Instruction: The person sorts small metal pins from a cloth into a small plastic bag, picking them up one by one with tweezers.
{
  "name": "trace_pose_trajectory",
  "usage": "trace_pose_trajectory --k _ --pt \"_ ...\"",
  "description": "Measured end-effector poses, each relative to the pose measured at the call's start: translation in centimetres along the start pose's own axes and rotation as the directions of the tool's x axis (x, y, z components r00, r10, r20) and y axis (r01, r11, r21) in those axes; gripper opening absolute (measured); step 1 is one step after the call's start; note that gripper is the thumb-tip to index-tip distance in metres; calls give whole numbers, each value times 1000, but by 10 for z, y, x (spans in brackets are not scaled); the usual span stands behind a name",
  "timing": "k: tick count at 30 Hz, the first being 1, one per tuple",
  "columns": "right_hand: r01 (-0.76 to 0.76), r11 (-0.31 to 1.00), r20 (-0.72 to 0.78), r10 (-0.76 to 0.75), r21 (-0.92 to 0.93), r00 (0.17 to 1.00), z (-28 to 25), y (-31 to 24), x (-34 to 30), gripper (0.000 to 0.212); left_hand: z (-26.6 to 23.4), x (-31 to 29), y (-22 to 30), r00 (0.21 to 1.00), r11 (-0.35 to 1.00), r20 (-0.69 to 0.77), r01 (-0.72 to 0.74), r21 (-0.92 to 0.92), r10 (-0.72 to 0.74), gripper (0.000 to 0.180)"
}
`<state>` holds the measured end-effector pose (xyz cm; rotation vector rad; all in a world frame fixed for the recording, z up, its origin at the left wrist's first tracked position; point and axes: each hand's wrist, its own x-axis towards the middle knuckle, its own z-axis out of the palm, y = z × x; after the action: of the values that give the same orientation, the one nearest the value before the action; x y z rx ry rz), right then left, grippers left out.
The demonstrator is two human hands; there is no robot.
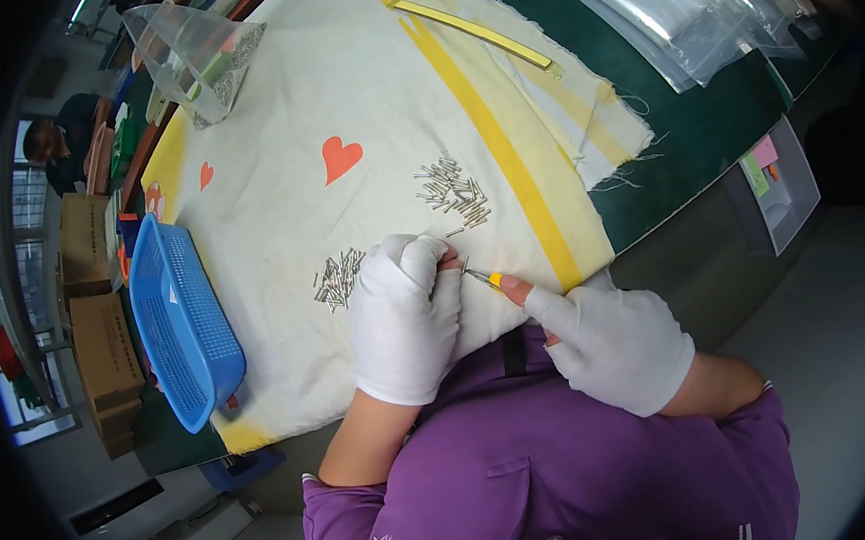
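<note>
My left hand (403, 317), in a white glove with bare fingertips, is closed near the front of the cloth. Its fingertips pinch something too small to make out. A small metal pin (465, 265) shows just beside them. In my right hand (618, 342), gloved the same way, is a slim tool with a yellow handle and metal tip (480, 276); its exact kind is unclear. The tip points at the pin by my left fingertips. One pile of small metal pins (454, 193) lies beyond my hands, and another pile (338, 279) is left of my left hand.
A cream cloth (266, 322) with hearts and yellow stripes covers the table. At the left stands a blue plastic basket (181, 333); a clear bin (203, 70) of small metal parts is farther back. Plastic bags (671, 18) lie far right. Another person (68, 145) is at far left.
</note>
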<state>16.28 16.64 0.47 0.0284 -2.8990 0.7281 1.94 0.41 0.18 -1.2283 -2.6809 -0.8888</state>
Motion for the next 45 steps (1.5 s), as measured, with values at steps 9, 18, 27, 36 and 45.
trace_pose_trajectory --k 9,18,27,36,45 --pt "-71 997 -3 71 -24 997 0 1 1 57 2 0 10 996 995 22 83 60 -85 14" --pt "-44 999 -33 44 3 998 3 1 1 59 4 0 10 990 989 28 139 45 -141 15" --pt "-26 1000 11 26 1 1000 2 3 2 63 4 1 10 986 987 48 158 11 -158 15" --pt "17 998 25 -15 -60 1000 -6 0 6 65 3 1 12 987 987 28 157 24 -157 15" --pt "-139 988 -45 143 65 989 3 13 -7 58 -28 -13 -19 969 961 -88 241 135 -230 12"
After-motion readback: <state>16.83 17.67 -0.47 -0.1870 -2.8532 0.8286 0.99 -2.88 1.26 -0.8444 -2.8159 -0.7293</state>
